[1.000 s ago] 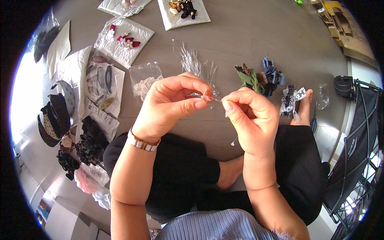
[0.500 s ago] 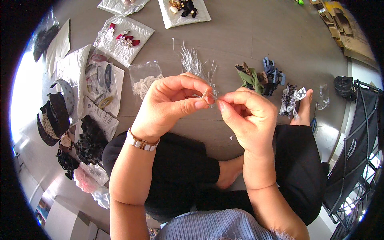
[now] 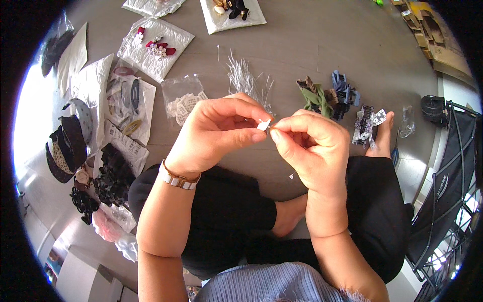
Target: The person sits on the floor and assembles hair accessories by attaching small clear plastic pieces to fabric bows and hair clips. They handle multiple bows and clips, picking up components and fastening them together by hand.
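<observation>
Between the thumb and fingers of my left hand (image 3: 216, 126) is a small white tag (image 3: 263, 125). My right hand (image 3: 312, 146) pinches close beside it, fingertips almost touching the tag. A thin tag string appears to be held in that pinch; its small white end (image 3: 292, 176) shows below my right hand, while most of the string cannot be made out. Just beyond my hands lies a loose heap of thin white tag strings (image 3: 242, 75). Left of the heap, a clear plastic bag (image 3: 176, 86) has several printed white tags (image 3: 187, 106) on it or in it.
To the right sit a green hair tie (image 3: 316, 99), blue-grey hair claws (image 3: 344, 93) and a black-and-white hair clip (image 3: 366, 123). Headbands (image 3: 65, 146) and packaged hair clips (image 3: 132, 98) spread along the left. White mailers (image 3: 156, 65) lie farther off. A folded black frame (image 3: 443, 186) stands at right.
The white tag in my left hand has turned and now shows its pale face more plainly. My right fingertips have shifted slightly beside it.
</observation>
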`<action>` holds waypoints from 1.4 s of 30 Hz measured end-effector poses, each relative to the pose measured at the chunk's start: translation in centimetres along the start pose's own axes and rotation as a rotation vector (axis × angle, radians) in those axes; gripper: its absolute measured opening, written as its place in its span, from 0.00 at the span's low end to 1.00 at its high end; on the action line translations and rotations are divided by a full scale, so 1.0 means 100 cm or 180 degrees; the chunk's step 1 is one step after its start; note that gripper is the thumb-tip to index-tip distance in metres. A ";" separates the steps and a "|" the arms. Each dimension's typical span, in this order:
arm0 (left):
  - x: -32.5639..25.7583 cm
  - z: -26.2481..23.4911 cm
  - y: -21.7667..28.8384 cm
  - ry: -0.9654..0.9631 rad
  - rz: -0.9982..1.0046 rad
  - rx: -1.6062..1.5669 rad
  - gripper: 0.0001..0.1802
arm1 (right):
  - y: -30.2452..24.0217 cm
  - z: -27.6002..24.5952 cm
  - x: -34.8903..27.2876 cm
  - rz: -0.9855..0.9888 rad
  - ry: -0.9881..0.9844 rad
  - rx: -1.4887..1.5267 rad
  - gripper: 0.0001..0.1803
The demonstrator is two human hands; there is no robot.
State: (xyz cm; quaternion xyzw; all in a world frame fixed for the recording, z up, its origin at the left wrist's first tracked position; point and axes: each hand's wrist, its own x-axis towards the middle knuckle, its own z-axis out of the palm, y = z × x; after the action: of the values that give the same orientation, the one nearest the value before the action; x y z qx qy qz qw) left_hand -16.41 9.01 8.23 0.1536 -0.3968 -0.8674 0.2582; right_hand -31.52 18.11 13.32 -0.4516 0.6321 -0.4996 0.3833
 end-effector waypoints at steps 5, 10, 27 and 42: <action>-0.003 0.004 0.002 0.0273 -0.0007 0.0680 0.10 | 0.008 0.004 -0.001 0.0550 0.0089 0.0597 0.03; -0.002 0.012 0.003 0.0490 0.0088 0.1411 0.09 | 0.021 0.004 0.000 0.0961 -0.0056 0.1302 0.04; 0.001 0.012 -0.006 0.1232 0.0028 0.1367 0.06 | 0.053 -0.017 -0.021 0.0925 -0.0565 0.3125 0.10; 0.001 0.075 -0.022 0.0431 0.0807 0.2838 0.09 | 0.054 -0.037 -0.048 -0.0202 0.0371 0.0903 0.06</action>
State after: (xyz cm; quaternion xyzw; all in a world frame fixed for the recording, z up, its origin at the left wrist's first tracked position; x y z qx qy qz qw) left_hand -20.74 14.74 11.35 0.2561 -0.7286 -0.5619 0.2963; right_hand -34.59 24.21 8.94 -0.3829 0.5618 -0.6211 0.3898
